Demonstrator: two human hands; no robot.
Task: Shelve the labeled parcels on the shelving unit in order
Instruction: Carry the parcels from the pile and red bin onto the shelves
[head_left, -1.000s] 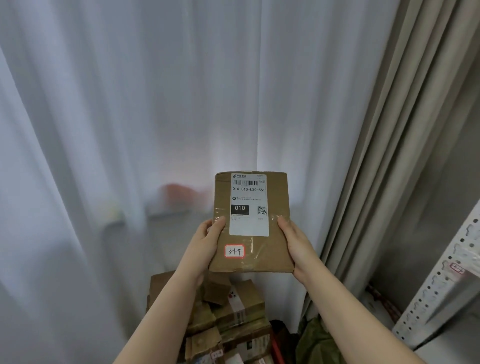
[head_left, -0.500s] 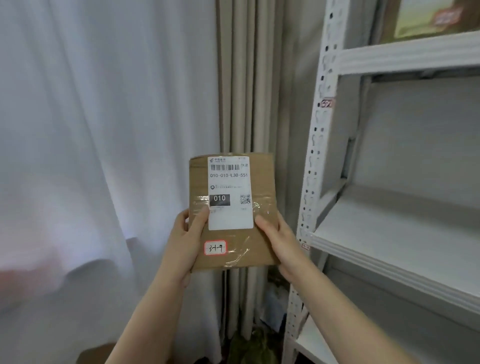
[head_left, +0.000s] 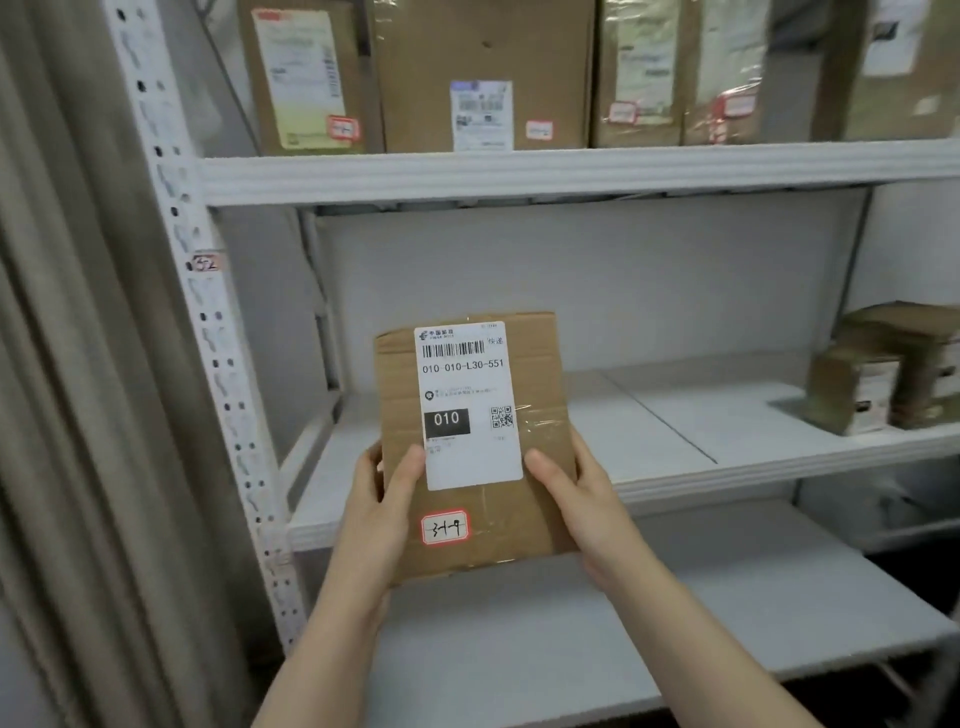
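Observation:
I hold a flat brown cardboard parcel (head_left: 540, 374) upright in front of the white shelving unit (head_left: 519, 174). It carries a white shipping label reading 010-010-L30-551 and a small red-framed handwritten sticker near its lower edge. My left hand (head_left: 382, 512) grips the parcel's left edge with the thumb on the front. My right hand (head_left: 579, 501) grips the right edge the same way. The parcel hangs before the left part of the middle shelf (head_left: 675, 431), not touching it.
Several labeled brown parcels (head_left: 483, 78) stand side by side on the top shelf. Small boxes (head_left: 883, 374) sit at the right end of the middle shelf. A lower shelf board (head_left: 623, 623) lies below my hands. Beige curtain (head_left: 62, 415) hangs to the left of the perforated upright.
My view has swung right from the curtain to the shelving unit. The parcel stays in both hands and now faces the middle shelf.

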